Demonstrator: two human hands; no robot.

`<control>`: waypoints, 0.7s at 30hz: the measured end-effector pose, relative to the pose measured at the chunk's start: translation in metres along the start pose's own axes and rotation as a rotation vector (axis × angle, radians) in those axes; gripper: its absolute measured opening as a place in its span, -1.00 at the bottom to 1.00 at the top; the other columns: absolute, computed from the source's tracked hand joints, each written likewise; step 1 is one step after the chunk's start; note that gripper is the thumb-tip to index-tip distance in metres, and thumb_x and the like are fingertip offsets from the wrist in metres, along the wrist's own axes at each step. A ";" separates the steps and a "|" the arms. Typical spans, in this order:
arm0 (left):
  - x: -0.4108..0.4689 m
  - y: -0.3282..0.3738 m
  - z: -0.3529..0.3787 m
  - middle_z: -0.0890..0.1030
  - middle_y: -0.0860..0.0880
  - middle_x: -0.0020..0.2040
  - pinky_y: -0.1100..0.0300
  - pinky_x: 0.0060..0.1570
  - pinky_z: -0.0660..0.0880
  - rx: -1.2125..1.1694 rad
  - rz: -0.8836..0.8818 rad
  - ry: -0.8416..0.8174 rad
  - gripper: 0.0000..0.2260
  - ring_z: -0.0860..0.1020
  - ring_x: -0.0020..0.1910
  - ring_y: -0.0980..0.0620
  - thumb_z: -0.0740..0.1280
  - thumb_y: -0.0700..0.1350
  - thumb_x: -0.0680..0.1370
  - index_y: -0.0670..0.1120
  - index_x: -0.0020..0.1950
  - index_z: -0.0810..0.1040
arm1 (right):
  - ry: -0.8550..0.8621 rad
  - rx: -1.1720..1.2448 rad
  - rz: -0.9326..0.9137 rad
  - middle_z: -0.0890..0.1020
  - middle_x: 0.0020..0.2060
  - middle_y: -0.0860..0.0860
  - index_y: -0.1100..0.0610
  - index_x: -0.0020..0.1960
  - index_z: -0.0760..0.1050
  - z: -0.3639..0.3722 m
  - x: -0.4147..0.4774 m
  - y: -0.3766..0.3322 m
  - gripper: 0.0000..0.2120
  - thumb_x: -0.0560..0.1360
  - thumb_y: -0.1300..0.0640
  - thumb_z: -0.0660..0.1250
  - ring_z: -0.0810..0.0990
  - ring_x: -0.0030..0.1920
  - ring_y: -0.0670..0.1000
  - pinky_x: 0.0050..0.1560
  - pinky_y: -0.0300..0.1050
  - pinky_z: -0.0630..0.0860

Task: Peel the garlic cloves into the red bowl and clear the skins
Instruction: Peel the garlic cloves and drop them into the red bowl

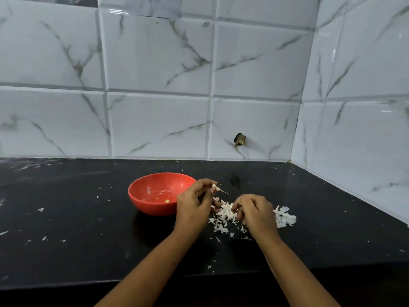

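- Hidden behind the left hand (192, 207): right rim of the red bowl (152, 185).
- Inside the bowl, a yellowish speck (167, 200), too small to name.
- Just right of the bowl, a white scrap (215, 188) pinched by the left hand: skin or clove, unclear.
- Further right, fingertips of the right hand (256, 211) buried in the skin pile (225, 212); grip unclear.

You had nothing to read there: no lettering, label, brand or number showed on the red bowl (152, 209), on the marble wall tiles (159, 125) or on the black counter (66, 229).
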State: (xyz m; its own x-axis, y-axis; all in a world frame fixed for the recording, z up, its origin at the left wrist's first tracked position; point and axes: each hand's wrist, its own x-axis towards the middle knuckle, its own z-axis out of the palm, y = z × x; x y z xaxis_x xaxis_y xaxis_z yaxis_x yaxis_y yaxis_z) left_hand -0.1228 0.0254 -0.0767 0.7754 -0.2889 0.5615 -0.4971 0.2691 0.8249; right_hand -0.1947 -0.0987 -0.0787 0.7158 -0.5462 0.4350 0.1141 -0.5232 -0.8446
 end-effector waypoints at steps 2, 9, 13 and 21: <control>-0.001 -0.002 -0.001 0.65 -0.08 -0.15 0.14 -0.37 0.60 0.040 0.015 -0.020 -0.79 0.61 -0.37 0.01 0.27 -0.32 0.57 0.00 -0.05 0.55 | 0.009 -0.101 -0.010 0.58 -0.50 0.04 0.09 -0.41 0.54 0.001 -0.003 -0.001 -0.68 0.43 0.02 0.17 0.46 -0.50 -0.07 -0.35 -0.08 0.43; -0.001 -0.010 -0.002 0.64 -0.01 -0.18 0.05 -0.35 0.60 0.228 0.094 -0.102 -0.80 0.62 -0.37 0.00 0.27 -0.29 0.58 0.02 -0.02 0.53 | 0.030 -0.091 -0.099 0.63 -0.35 -0.07 -0.05 -0.19 0.58 0.004 0.000 0.002 -0.88 0.51 0.10 0.35 0.55 -0.36 -0.13 -0.28 -0.12 0.50; -0.001 -0.014 -0.004 0.62 -0.01 -0.25 -0.01 -0.31 0.57 0.387 0.204 -0.170 -0.81 0.60 -0.36 0.01 0.27 -0.30 0.56 -0.02 0.02 0.52 | -0.083 0.033 -0.098 0.67 -0.28 -0.04 -0.12 -0.10 0.56 0.004 -0.004 -0.003 -0.83 0.60 -0.01 0.22 0.52 -0.40 -0.17 -0.30 -0.23 0.46; -0.003 -0.011 -0.005 0.63 0.09 -0.24 0.16 -0.26 0.53 0.567 0.329 -0.242 -0.86 0.56 -0.30 0.14 0.27 -0.16 0.56 0.03 0.05 0.56 | -0.207 0.031 -0.140 0.59 -0.37 -0.05 0.10 -0.16 0.55 0.005 -0.003 -0.001 -0.73 0.63 0.09 0.17 0.50 -0.45 -0.17 -0.38 -0.34 0.41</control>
State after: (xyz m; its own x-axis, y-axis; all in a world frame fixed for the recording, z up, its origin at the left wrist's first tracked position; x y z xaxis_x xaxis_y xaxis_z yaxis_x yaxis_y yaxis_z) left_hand -0.1177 0.0282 -0.0873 0.4736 -0.4893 0.7323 -0.8690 -0.1245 0.4788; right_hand -0.1937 -0.0936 -0.0812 0.8169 -0.3225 0.4782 0.2411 -0.5623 -0.7910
